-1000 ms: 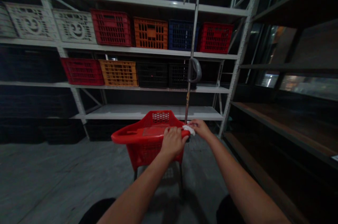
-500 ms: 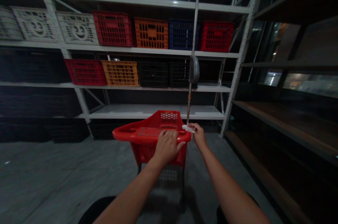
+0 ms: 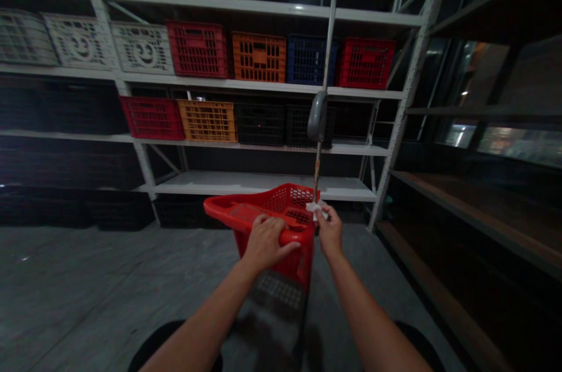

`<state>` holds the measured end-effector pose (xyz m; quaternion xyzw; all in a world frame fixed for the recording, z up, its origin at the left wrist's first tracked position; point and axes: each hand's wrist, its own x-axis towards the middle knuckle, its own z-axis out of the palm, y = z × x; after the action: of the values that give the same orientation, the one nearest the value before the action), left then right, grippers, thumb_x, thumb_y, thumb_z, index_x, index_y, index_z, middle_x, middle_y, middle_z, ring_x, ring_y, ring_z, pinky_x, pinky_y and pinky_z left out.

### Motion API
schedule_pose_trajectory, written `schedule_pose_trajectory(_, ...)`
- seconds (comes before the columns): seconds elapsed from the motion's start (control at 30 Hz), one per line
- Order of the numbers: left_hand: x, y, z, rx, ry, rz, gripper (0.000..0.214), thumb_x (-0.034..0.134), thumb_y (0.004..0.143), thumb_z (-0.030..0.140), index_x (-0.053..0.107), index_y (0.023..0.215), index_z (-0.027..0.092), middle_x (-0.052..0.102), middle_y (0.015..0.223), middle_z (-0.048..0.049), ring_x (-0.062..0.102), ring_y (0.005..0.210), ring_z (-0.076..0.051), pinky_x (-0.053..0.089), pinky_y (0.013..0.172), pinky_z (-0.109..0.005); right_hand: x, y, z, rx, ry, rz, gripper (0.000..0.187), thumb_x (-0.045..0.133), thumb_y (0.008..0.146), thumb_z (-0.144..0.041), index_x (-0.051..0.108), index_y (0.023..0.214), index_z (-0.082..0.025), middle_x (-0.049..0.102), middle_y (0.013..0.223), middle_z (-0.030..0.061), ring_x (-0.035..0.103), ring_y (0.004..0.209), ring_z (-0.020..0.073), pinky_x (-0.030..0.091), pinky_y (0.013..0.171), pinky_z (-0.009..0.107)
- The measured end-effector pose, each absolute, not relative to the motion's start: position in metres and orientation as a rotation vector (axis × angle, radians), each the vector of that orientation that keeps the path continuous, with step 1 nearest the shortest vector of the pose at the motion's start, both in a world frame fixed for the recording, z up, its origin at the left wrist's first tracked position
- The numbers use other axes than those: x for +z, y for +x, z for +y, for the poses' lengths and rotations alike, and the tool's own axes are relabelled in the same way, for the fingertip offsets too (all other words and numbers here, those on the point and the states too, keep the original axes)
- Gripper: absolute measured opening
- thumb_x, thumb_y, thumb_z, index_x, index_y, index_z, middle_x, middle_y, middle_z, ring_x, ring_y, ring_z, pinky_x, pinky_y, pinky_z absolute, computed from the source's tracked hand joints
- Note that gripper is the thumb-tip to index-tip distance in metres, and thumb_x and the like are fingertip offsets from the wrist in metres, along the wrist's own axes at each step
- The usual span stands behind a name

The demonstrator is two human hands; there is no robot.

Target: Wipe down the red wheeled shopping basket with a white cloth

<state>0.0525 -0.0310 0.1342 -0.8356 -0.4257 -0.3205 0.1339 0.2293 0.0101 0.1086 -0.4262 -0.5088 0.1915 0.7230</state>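
Observation:
A small red plastic shopping cart [image 3: 281,255] stands in front of me, turned at an angle. My left hand [image 3: 266,242] is closed over its handle bar [image 3: 287,237], with the thumb lying along the near side. At the cart's right side my right hand [image 3: 329,228] pinches a crumpled white wipe [image 3: 314,207], perhaps tissue or cloth. The wipe touches the foot of a thin metal pole [image 3: 330,33] that rises from the cart. Rusty marks show low on this pole, and a grey rounded piece [image 3: 317,116] is fixed partway up.
White metal shelving [image 3: 263,84] spans the back, holding red crates [image 3: 197,50], an orange crate [image 3: 259,57], a blue crate [image 3: 311,61] and white smiley crates [image 3: 143,49]. Dark brown shelves [image 3: 465,202] run along the right. Grey concrete floor [image 3: 109,278] lies below.
The cart has swivelled, its handle's right end coming nearer to me. The grey piece now points left of the pole instead of right. Both hands keep their hold; the view shifted slightly.

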Motion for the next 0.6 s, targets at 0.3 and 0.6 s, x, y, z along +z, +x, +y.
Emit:
schedule_pose_trajectory(0.3, 0.136, 0.024, -0.022, -0.952, -2.595, -1.131, 0.04, 0.048, 0.07, 0.056, 0.052, 0.086, 0.019, 0.061, 0.087, -0.0032, 0.053, 0.086, -0.019, 0.024, 0.092, -0.04, 0.124, 0.233, 0.01, 0.198, -0.869, -1.285, 0.015, 0.058, 0.069, -0.031, 0.057, 0.075, -0.017, 0.057, 0.083, 0.0029, 0.053, 0.08, 0.0163, 0.041, 0.073, 0.027)
schedule_pose_trajectory(0.6, 0.13, 0.001, 0.002, -0.989, -2.661, -1.079, 0.051, 0.047, 0.064, 0.065, 0.051, 0.084, 0.018, 0.058, 0.085, -0.0027, 0.05, 0.086, -0.02, 0.023, 0.094, -0.043, 0.163, 0.227, 0.024, 0.437, -0.834, -1.224, 0.026, 0.06, 0.064, -0.035, 0.059, 0.08, -0.014, 0.057, 0.069, -0.0007, 0.05, 0.057, 0.0109, 0.04, 0.052, 0.02)
